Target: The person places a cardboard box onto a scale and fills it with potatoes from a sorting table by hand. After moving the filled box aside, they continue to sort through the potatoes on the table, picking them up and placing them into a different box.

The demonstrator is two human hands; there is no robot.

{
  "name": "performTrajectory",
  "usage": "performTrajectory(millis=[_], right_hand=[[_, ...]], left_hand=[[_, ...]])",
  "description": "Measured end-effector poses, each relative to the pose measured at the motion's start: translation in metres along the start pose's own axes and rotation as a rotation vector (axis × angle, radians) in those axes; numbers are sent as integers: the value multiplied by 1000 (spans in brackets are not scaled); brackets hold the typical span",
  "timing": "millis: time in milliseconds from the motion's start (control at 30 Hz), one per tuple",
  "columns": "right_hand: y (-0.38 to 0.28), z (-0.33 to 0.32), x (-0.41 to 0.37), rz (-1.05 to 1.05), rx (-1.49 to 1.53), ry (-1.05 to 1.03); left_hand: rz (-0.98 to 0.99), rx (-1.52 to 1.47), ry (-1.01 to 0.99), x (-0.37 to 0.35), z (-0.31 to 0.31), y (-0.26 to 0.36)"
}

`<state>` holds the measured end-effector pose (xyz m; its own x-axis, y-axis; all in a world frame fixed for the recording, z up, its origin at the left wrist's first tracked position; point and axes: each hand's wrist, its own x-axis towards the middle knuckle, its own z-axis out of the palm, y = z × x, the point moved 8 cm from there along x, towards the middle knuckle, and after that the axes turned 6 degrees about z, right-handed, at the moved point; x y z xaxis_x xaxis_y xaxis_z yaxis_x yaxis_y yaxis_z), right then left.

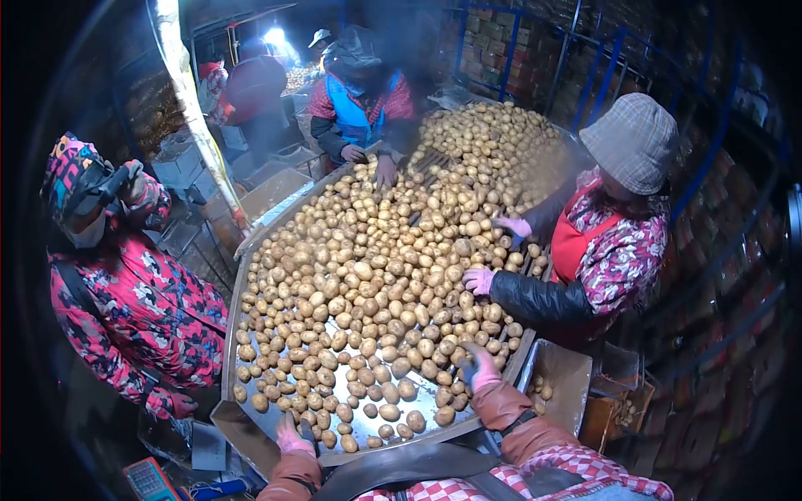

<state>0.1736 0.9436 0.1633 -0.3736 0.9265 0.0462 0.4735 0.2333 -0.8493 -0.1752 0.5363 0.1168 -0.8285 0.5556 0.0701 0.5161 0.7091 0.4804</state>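
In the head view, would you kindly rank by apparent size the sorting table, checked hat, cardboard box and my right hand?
1. sorting table
2. checked hat and cardboard box, too alike to rank
3. right hand

Readable text: none anywhere in the frame.
Stacked cartons [501, 52], upper middle behind the blue rails: printed patches show, too small and blurred to read.
Handheld device [149, 479], lower left corner: rows of keys on a red and blue casing, characters not legible.
Patterned hood [70, 167], upper left: bright coloured shapes, no letters can be made out.
Cardboard box [571, 377], lower right: plain brown faces, no legible print.
Gloves on the left hand [290, 436] and right hand [478, 367], lower middle: plain pink, no legible mark.
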Motion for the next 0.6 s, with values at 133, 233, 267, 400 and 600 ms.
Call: performTrajectory(millis=[133,233,267,400,600], right_hand=[[-43,73,-25,-21,-764,-348],[-56,92,-43,35,-921,-466],[-56,94,-45,6,-920,-435],[-40,92,-44,-16,-975,-448],[-47,83,-44,-67,-880,-387]], left_hand=[[128,4,20,5,-8,4],[125,-3,-16,6,-14,6],[141,-10,-20,7,-15,7],[227,43,-41,9,-25,23],[115,-68,-247,15,-17,20]])
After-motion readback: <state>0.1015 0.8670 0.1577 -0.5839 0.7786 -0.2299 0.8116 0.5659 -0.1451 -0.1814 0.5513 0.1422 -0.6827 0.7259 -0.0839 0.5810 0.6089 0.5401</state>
